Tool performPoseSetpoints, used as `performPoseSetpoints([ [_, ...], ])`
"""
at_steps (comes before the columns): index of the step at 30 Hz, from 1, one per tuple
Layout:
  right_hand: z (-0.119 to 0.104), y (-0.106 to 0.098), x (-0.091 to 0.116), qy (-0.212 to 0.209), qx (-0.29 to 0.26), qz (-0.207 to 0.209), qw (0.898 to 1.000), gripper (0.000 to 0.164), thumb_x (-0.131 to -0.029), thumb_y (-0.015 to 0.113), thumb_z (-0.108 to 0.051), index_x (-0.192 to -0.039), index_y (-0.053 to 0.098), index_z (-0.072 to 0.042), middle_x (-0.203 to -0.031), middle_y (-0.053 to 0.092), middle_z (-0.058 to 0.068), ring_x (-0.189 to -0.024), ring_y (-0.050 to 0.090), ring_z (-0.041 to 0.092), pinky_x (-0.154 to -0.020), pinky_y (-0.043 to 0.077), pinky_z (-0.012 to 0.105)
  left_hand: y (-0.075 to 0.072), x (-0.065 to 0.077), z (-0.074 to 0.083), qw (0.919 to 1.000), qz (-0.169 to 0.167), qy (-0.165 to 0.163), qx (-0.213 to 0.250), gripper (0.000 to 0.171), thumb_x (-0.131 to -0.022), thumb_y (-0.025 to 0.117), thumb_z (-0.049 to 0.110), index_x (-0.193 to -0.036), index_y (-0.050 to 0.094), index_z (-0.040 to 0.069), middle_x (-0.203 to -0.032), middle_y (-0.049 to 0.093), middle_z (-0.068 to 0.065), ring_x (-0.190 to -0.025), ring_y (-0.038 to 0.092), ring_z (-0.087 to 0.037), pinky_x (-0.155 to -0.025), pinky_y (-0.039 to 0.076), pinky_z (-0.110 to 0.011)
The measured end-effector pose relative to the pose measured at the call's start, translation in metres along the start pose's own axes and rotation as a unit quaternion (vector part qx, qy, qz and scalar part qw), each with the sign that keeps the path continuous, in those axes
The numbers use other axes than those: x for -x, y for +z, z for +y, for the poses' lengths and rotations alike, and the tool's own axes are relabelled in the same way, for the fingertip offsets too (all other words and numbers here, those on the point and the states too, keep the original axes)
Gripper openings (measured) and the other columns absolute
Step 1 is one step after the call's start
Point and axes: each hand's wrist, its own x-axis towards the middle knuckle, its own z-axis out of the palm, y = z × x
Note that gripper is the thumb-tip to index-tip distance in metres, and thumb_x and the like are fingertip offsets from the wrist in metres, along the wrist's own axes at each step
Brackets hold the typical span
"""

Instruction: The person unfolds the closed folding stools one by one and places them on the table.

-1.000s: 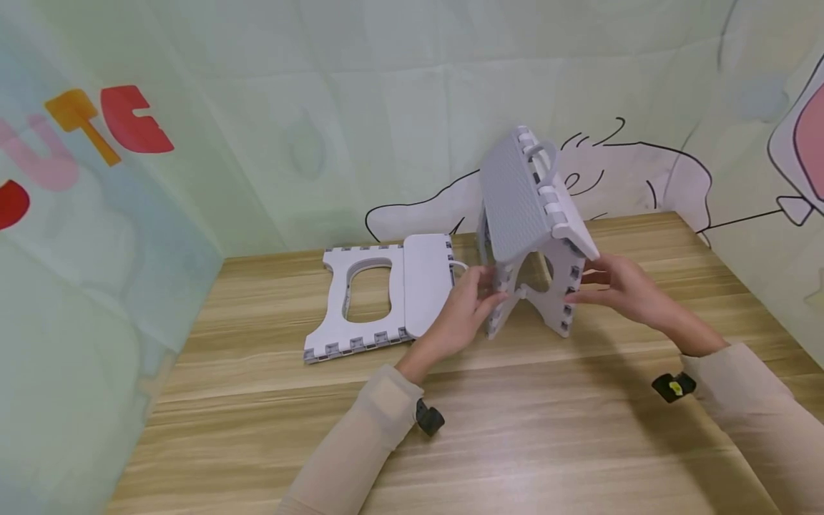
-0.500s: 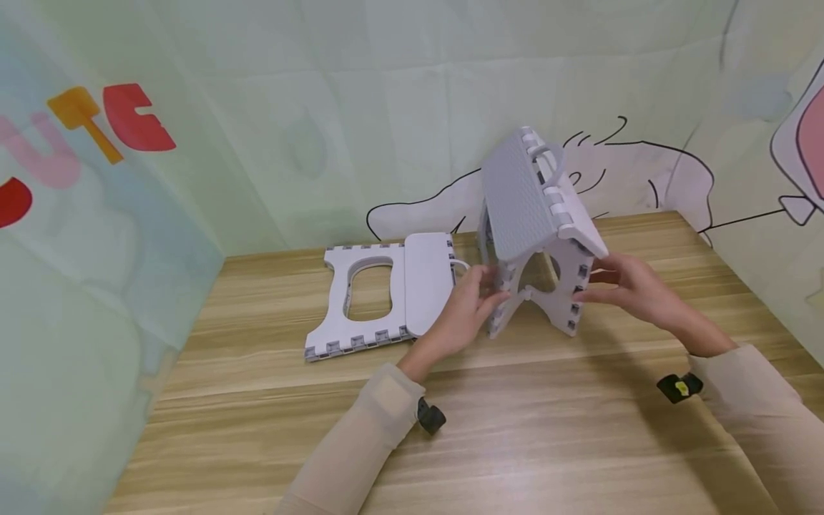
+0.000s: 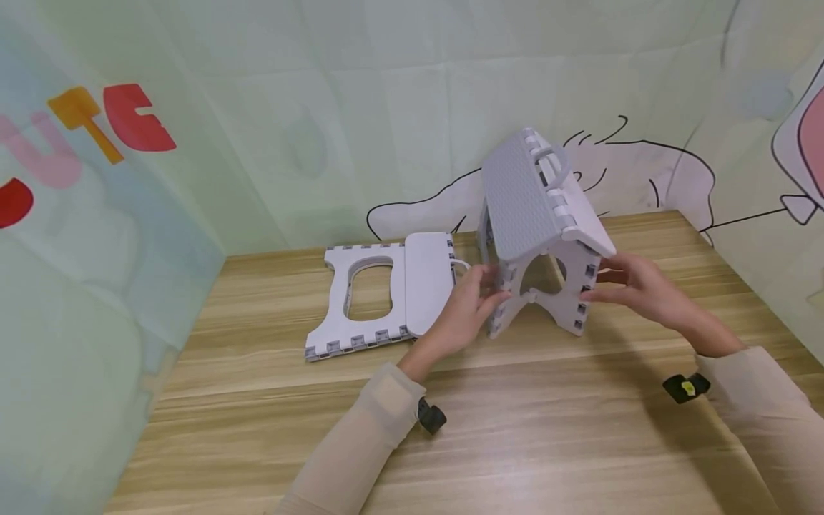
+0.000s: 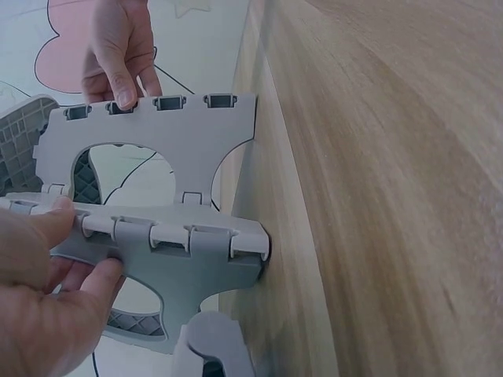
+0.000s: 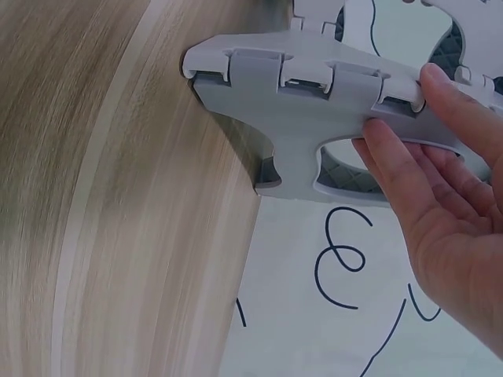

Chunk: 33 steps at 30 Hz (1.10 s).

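Observation:
A partly unfolded white and grey folding step stool stands on the wooden table, its two top halves sloping like a roof and a loop handle at the ridge. My left hand grips the hinged edge of its left leg panel, thumb on one face and fingers on the other, as the left wrist view shows. With thumb and fingers, my right hand holds the edge of the right leg panel. Both hands are low on the stool, beneath the top halves. Part of the fingers is hidden behind the panels.
Left of the upright stool, a second folding stool lies folded flat, close by my left hand. A printed cloth hangs behind the wooden table. Dark wrist cameras show below both sleeves.
My right hand has moved a little to the right with the right leg panel. The stool's legs and top halves have spread wider apart. My left hand has stayed nearly still.

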Motion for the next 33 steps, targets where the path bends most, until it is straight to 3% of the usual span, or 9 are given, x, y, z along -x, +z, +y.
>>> performPoseSetpoints([
  [3,0.001,-0.002,0.001,-0.004,0.000,0.001,1.000,0.048,-0.089,0.072,0.004,-0.133,0.053,0.010,-0.124,0.062,0.021,-0.104,0.062,0.002,-0.084,0.054,0.017,0.000,0.000,0.000,1.0000,0.000,-0.003,0.001,0.040,-0.102,0.057,0.014,-0.134,0.043,-0.005,-0.133,0.050,-0.019,-0.123,0.055,-0.027,-0.096,0.050,-0.021],
  [10,0.003,-0.004,0.005,-0.006,-0.015,0.004,1.000,0.049,-0.089,0.071,0.005,-0.133,0.051,0.012,-0.120,0.062,-0.013,-0.104,0.062,0.000,-0.084,0.055,0.018,0.000,0.000,0.000,1.0000,-0.003,-0.005,0.004,0.040,-0.102,0.057,0.014,-0.134,0.043,-0.005,-0.133,0.050,-0.018,-0.123,0.055,-0.027,-0.095,0.051,-0.021],
  [25,0.009,-0.011,0.012,-0.016,-0.015,0.010,1.000,0.048,-0.088,0.070,0.008,-0.132,0.051,0.009,-0.118,0.063,-0.013,-0.104,0.063,0.003,-0.085,0.054,0.017,0.003,0.000,0.000,0.9999,0.003,-0.010,0.000,0.041,-0.102,0.058,0.016,-0.135,0.045,-0.004,-0.131,0.052,-0.017,-0.120,0.057,-0.026,-0.094,0.051,-0.020],
  [33,0.011,-0.012,0.014,-0.003,-0.016,0.012,1.000,0.051,-0.089,0.071,0.006,-0.135,0.050,0.008,-0.118,0.063,-0.014,-0.104,0.062,0.001,-0.084,0.054,0.017,0.005,-0.001,0.001,0.9995,0.021,-0.011,0.022,0.040,-0.099,0.063,0.014,-0.132,0.049,-0.003,-0.132,0.056,-0.017,-0.121,0.058,-0.026,-0.094,0.051,-0.021],
])
